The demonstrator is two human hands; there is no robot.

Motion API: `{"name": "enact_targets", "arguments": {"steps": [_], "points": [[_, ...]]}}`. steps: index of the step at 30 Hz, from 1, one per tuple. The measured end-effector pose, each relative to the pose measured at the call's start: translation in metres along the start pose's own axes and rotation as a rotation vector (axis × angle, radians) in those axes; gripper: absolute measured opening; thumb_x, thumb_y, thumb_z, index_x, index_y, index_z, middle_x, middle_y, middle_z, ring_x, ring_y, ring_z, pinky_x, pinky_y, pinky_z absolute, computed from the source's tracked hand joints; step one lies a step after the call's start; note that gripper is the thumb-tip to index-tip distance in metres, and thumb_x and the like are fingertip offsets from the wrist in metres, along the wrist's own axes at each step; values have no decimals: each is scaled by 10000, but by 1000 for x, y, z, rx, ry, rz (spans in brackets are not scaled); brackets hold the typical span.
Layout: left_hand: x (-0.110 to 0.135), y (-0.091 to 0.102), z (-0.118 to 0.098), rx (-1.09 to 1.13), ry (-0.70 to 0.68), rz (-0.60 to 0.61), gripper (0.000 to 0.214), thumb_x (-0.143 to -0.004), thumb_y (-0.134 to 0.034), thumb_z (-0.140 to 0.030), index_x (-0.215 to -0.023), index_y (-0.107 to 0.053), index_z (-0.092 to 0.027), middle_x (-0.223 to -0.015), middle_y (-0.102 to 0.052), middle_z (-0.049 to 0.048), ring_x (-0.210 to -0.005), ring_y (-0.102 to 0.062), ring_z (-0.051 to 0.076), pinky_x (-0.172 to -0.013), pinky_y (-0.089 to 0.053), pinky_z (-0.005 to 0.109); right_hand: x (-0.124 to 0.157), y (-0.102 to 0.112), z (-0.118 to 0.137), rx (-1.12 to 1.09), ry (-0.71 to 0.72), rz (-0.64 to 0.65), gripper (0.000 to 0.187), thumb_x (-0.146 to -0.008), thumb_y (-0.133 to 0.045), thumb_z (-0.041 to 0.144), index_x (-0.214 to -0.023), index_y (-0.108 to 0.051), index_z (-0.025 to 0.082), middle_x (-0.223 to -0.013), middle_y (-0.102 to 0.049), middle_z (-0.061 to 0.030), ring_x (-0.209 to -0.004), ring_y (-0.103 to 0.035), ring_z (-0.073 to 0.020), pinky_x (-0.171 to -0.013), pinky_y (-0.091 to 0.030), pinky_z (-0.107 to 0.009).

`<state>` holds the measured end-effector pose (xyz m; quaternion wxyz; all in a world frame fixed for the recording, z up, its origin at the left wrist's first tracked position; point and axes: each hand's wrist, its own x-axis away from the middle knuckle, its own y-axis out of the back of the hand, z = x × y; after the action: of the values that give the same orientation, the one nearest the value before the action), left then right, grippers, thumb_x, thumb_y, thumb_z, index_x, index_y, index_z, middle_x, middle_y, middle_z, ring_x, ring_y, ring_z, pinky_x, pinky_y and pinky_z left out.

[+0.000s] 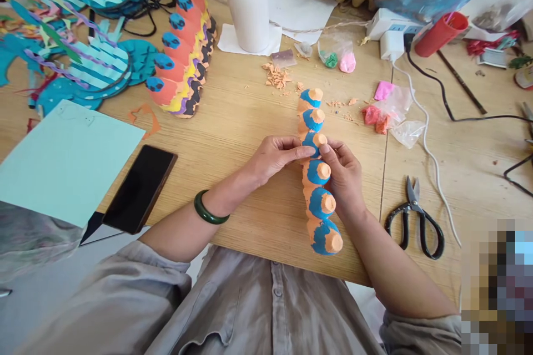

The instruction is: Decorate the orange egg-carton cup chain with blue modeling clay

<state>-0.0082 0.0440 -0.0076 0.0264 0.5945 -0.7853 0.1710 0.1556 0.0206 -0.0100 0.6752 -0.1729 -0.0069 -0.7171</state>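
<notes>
A long bumpy strip (pixel 318 172), which looks like a piece of egg carton coated in orange and blue clay, runs lengthwise in front of me. Blue covers the sides of its bumps, and their tips are orange. My left hand (pixel 277 156) grips it from the left at the third bump from the far end, thumb on the blue part. From the right, my right hand (pixel 345 169) holds the same bump, its thumb by the orange tip. Some of the right fingers are hidden behind the strip. Orange clay crumbs (pixel 276 76) lie beyond its far end.
A finished-looking coloured egg-carton strip (pixel 183 61) stands at the back left, near a white bottle (pixel 246 11). Black-handled scissors (pixel 414 216) lie right, beside a white cable (pixel 425 138). A phone (pixel 140 188) and pale green sheet (pixel 69 161) lie left. Bagged clay (pixel 377 117) sits back right.
</notes>
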Motion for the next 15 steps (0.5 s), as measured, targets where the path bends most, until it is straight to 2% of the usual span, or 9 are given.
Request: {"name": "enact_targets", "arguments": {"steps": [6,9,15], "points": [[4,-6,0,11,-26,-50,399,-793,-811,-497,-630,-645,-173,-591,-474,-46,-576,-367,68,-575,-321,253,-2,-1,-3,-20,-25,-2,306,-792,-824,533,-854,-662,282,-846,-773,-7,-850,-756,-225,-722,-633,-379],[5,-7,-1,24,-22,-47,419,-827,-767,-503,-614,-611,-178,-587,-432,-43,-570,-339,74,-563,-308,258,-3,0,-4,-22,-25,5,257,-823,-805,492,-880,-666,283,-882,-778,-10,-859,-759,-224,-725,-634,-387],[3,-6,4,11,4,-50,564,-827,-726,-629,-568,-489,-188,-565,-378,-37,-546,-325,83,-526,-265,271,-2,0,-2,-5,-58,-17,199,-841,-792,462,-898,-681,307,-951,-786,-21,-920,-766,-252,-715,-631,-405]]}}
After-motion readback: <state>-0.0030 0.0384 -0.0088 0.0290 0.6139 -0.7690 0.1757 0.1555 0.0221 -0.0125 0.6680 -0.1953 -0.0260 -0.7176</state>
